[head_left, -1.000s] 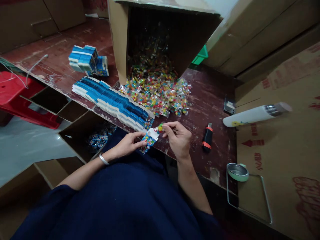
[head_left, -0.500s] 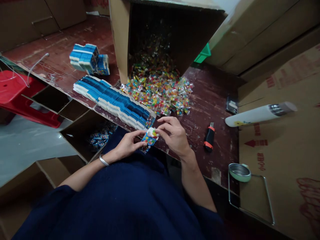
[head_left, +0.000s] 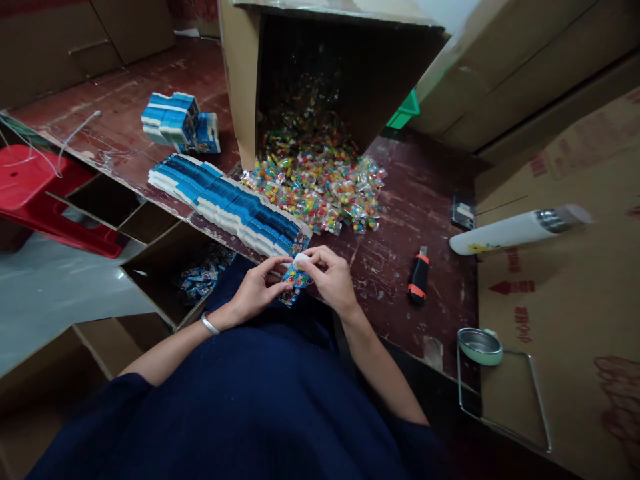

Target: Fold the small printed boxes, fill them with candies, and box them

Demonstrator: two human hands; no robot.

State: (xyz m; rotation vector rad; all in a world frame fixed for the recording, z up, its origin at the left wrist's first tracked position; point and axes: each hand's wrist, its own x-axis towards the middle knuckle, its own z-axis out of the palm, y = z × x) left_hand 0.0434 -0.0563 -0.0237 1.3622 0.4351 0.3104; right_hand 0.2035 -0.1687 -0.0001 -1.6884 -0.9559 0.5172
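Note:
Between my two hands is a small blue printed packet with a white flap at its top. My left hand grips its left side between thumb and fingers. My right hand pinches the white flap at the top right; no candy shows at the opening. Just beyond lies a long row of stacked blue-and-white packets along the table's front edge. Behind the row, a heap of clear sachets with colourful candies spills from a tipped cardboard box.
Bundled blue packets stand at the back left. To the right lie a black-and-orange utility knife and a white thermos, with a metal-lined cup nearer. Below left, an open carton holds filled-looking blue packets; a red stool stands beyond.
My right hand has moved slightly left and closed over the packet's top. The colourful candy seen at the opening is now out of sight, and the white flap is pinched.

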